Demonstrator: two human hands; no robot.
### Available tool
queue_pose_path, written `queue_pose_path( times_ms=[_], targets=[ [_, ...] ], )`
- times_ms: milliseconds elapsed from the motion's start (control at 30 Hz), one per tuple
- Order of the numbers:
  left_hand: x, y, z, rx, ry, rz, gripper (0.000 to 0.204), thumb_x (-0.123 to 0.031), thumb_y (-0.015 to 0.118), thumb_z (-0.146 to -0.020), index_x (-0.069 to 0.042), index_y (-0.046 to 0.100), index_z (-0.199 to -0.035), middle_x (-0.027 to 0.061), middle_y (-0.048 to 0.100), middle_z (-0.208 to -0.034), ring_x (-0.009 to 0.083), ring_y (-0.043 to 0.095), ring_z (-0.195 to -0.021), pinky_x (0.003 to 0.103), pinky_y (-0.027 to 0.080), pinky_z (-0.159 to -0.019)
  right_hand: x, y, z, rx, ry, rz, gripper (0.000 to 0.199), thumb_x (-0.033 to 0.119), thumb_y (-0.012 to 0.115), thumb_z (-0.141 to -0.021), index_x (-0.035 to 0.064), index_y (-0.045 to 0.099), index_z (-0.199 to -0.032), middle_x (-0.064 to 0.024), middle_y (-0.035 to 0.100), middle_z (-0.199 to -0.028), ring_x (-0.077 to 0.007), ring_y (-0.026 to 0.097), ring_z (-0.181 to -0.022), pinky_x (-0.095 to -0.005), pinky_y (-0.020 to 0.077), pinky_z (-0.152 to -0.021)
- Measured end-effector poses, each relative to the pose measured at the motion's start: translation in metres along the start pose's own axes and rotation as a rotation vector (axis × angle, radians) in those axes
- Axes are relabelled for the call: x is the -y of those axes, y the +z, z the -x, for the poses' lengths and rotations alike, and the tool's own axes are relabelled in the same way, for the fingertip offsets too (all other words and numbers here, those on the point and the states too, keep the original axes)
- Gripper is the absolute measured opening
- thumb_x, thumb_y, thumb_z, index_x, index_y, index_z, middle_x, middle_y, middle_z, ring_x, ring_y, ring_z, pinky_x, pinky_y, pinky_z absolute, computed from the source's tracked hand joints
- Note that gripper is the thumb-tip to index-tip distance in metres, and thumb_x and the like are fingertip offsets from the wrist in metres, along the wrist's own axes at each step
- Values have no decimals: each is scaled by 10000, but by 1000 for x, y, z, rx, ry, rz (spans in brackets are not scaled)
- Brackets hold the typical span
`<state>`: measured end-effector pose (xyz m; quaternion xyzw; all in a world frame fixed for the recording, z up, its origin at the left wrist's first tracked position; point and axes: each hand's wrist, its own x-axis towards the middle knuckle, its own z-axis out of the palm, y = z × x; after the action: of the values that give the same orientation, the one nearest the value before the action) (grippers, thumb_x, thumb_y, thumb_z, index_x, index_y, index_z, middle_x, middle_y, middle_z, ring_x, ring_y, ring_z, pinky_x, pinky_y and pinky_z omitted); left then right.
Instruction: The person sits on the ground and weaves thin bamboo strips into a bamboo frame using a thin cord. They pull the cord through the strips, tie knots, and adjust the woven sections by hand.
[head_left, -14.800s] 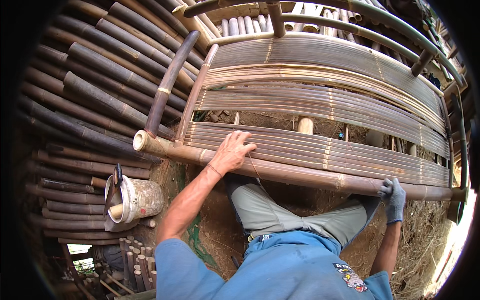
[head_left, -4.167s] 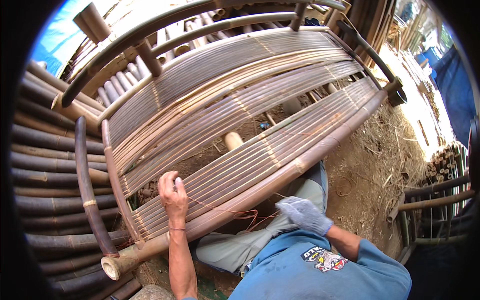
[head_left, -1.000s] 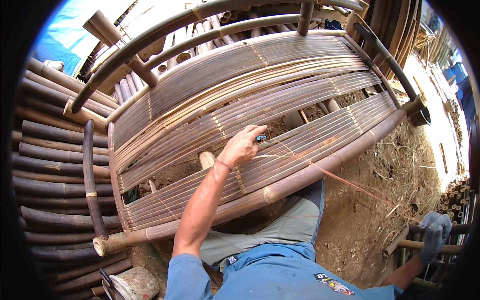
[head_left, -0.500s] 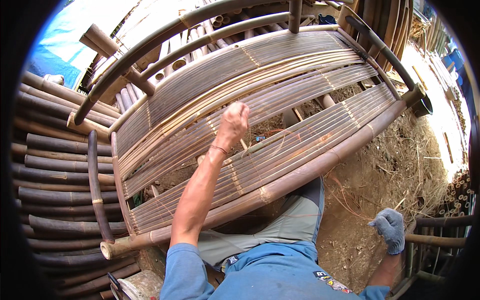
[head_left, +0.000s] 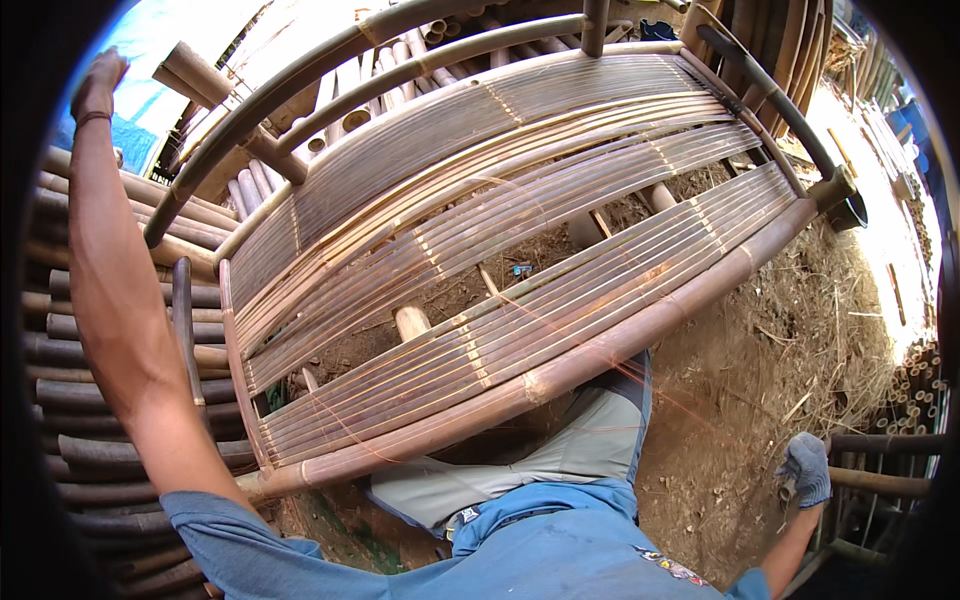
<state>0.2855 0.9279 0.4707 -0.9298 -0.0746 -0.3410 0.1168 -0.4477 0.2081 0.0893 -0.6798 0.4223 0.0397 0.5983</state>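
Note:
A bamboo bench (head_left: 600,310) stands before me, its seat made of long thin slats with gaps between. My left hand (head_left: 98,85) is bare and raised at the far left, beyond the bench's end. Its fingers are closed; whatever they hold is too small to make out. My right hand (head_left: 806,468), in a grey knitted glove, is closed low on the right, around something I cannot make out. Thin reddish cord (head_left: 690,408) crosses the slats and front rail and trails toward the right hand. Where its ends lie is unclear.
Dark bamboo poles (head_left: 110,395) are stacked along the left side. Blue sheeting (head_left: 140,110) hangs behind my left hand. Dry straw and shavings (head_left: 800,330) litter the dirt on the right, near another bamboo frame (head_left: 885,483).
My left hand has swung from above the middle of the bench to the far upper left, the arm now stretched out. My right hand has shifted slightly right. The cord has moved across the slats.

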Motion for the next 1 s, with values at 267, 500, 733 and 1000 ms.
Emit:
queue_pose_path(
  times_ms=[267,500,733,1000],
  targets=[
    [-218,102,355,904,852,748,406,-153,651,-906,-57,612,-1299,131,653,-1265,245,639,-1134,381,534,-988,10,10,3,-128,-629,-351,351,331,556,-1005,117,469,-741,60,347,-538,-78,364,-436,-361,536,-773],
    [-274,131,500,1411,393,904,180,-182,727,-860,-33,734,-961,51,707,-812,138,643,-772,330,530,-710,37,49,19,-15,-478,-117,216,173,594,-956,49,568,-782,13,470,-566,-70,416,-460,-263,468,-579],
    [-267,159,532,1286,115,1104,132,-144,745,-842,-32,704,-898,16,681,-769,75,571,-650,272,483,-586,33,80,-10,9,-315,5,242,159,608,-948,19,632,-752,-5,522,-574,-60,441,-458,-225,380,-457],
    [-227,111,439,353,-155,1818,109,2,577,-953,-50,652,-1013,30,614,-894,90,584,-762,211,502,-659,44,122,-17,101,-250,76,194,136,665,-897,32,633,-737,-7,565,-600,-64,510,-486,-230,404,-466]
  ],
)
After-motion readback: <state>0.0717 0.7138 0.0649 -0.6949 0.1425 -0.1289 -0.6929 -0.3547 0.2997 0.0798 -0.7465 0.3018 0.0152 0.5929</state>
